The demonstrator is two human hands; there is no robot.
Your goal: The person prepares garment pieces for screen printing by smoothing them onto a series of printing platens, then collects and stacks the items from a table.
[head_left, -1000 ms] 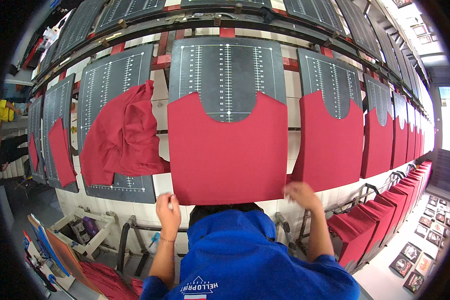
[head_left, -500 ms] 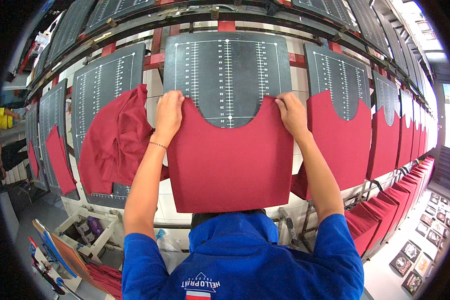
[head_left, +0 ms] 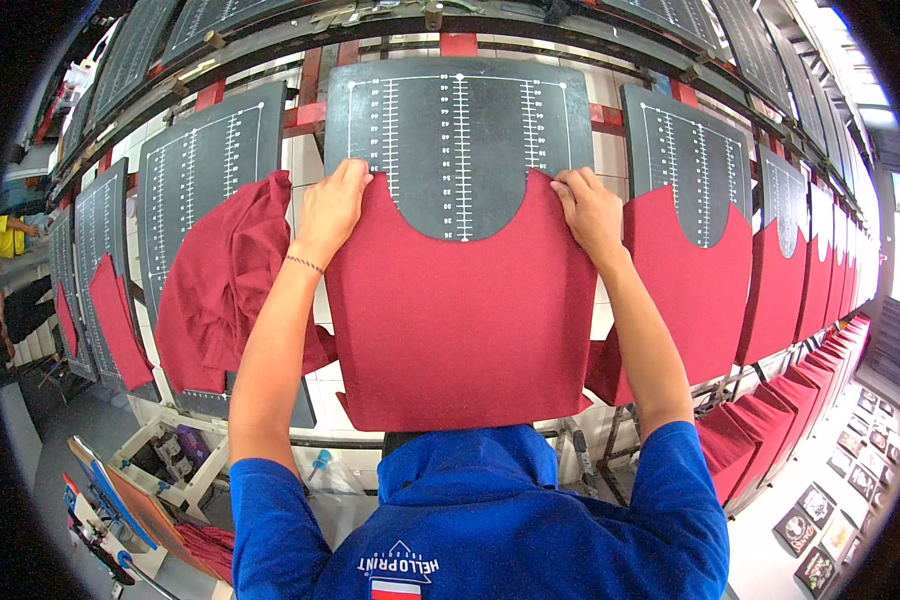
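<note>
The red cloth (head_left: 460, 330) lies flat over the lower part of the middle dark board (head_left: 460, 140), its round cutout toward the far end and exposing the white ruled lines there. Its two upper points lie directly at the hands, one under each set of fingertips; the main body of the cloth spreads between and below them, toward the person.

The left hand (head_left: 335, 208) is at the upper left point, its thumb and fingers closed together in a pinch on the cloth edge. A thin bracelet (head_left: 304, 264) is on that wrist. The right hand (head_left: 590, 210) is at the upper right point, its fingers curled and likewise pinched on the edge. The hands are well apart, with the cutout between them.

A crumpled red cloth (head_left: 230, 280) lies on the left board (head_left: 185, 180), near the left forearm. A smooth red cloth (head_left: 685, 310) covers the lower part of the right board (head_left: 705, 170), beyond the right forearm.
</note>
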